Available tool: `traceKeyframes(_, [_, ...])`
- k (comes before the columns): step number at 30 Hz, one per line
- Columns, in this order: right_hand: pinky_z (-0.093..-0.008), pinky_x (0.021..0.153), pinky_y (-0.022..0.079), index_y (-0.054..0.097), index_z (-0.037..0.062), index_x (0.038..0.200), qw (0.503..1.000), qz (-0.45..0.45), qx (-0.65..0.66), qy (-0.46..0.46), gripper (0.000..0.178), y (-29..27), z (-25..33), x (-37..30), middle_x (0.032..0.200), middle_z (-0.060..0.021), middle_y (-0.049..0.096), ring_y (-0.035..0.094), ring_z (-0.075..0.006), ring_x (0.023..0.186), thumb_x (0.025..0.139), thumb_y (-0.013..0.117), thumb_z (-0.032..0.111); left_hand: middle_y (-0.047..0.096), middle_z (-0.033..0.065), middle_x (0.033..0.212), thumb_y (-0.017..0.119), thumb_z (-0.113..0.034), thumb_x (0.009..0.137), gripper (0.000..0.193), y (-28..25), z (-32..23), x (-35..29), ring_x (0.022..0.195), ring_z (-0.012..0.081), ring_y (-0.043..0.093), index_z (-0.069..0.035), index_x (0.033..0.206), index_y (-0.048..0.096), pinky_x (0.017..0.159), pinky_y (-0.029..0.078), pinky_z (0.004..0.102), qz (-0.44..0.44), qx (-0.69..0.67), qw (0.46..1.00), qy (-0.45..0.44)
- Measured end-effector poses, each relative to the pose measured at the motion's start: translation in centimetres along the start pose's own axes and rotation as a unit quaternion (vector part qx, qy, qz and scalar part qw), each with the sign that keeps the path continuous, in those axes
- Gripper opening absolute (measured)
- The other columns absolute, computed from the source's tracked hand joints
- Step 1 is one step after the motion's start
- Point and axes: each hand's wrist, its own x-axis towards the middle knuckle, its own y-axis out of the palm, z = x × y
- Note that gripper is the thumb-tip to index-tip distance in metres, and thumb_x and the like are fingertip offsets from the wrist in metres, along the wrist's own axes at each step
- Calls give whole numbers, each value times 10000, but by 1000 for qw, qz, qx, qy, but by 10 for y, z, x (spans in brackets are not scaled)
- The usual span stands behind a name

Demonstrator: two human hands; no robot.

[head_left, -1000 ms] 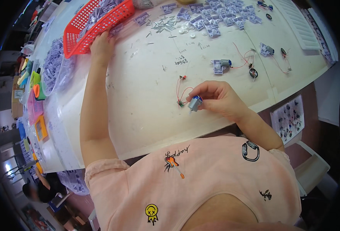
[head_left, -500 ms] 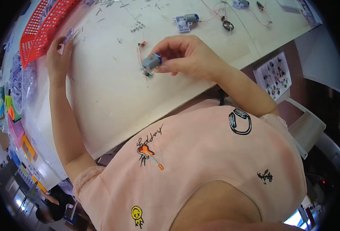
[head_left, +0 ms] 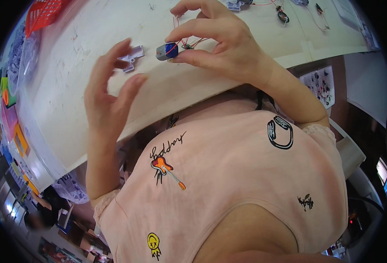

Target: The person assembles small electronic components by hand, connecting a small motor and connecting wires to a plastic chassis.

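Observation:
A small grey motor (head_left: 166, 51) with a blue end and thin red wires is pinched between the thumb and index finger of my right hand (head_left: 235, 50), over the table. My left hand (head_left: 108, 94) is slightly blurred, its thumb and fingers spread apart. Beside its fingertips is a pale lilac plastic bracket (head_left: 133, 57), partly hidden by the fingers; the thumb does not touch it. Near the motor lies a small green part (head_left: 186, 46) with red wires attached.
The white table (head_left: 114, 127) has its front edge by my body. A red perforated basket (head_left: 42, 17) stands far left, next to bags of lilac plastic parts (head_left: 20, 65). More wired parts (head_left: 283, 16) lie at the far right. A tray of small components (head_left: 318, 85) sits below the right edge.
My left hand has come right from beside the red basket, bringing the lilac bracket near the middle, and its fingers have spread. The motor in my right hand has turned, showing its blue end.

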Motion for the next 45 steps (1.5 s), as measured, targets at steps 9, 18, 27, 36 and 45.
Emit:
traceKeyframes(9, [-269, 638, 486, 665, 80, 942, 996, 53, 65, -10, 225, 5, -5, -4, 935, -60, 629, 595, -168, 757, 741, 694, 178, 617, 108, 1059, 665, 5, 800, 334, 18, -7, 5, 895, 118, 610, 40, 1122, 589, 777, 488, 228, 21, -302, 945, -127])
traceKeyframes(18, [-300, 620, 468, 650, 3, 896, 987, 144, 72, 22, 251, -12, -7, 16, 780, -139, 634, 600, -224, 691, 807, 641, 237, 645, 34, 858, 748, -4, 693, 298, 24, -3, 10, 780, 102, 598, -15, 980, 668, 690, 488, 216, -59, -81, 995, 15])
traceKeyframes(27, [-344, 649, 487, 651, -12, 885, 989, 142, 26, 39, 270, -3, -4, 18, 806, -179, 642, 627, -296, 734, 758, 647, 227, 653, 53, 858, 767, -8, 659, 294, 26, -8, 11, 712, 121, 623, -45, 940, 689, 612, 509, 222, -98, 55, 988, 108])
traceKeyframes(36, [-215, 526, 416, 671, -29, 974, 938, 216, 223, 154, 281, -13, -3, 26, 756, -91, 672, 517, -63, 592, 784, 602, 165, 634, 72, 909, 722, 70, 698, 274, 23, 2, 8, 747, 103, 602, 24, 963, 669, 630, 492, 193, -92, -143, 985, 35])
traceKeyframes(45, [-193, 545, 409, 689, -6, 926, 912, 256, 263, 183, 241, -9, -15, 36, 749, -46, 661, 526, -63, 611, 816, 683, 209, 646, 67, 914, 710, 58, 727, 286, 22, 4, 5, 779, 93, 598, 42, 1006, 653, 675, 478, 188, -68, -243, 966, -48])
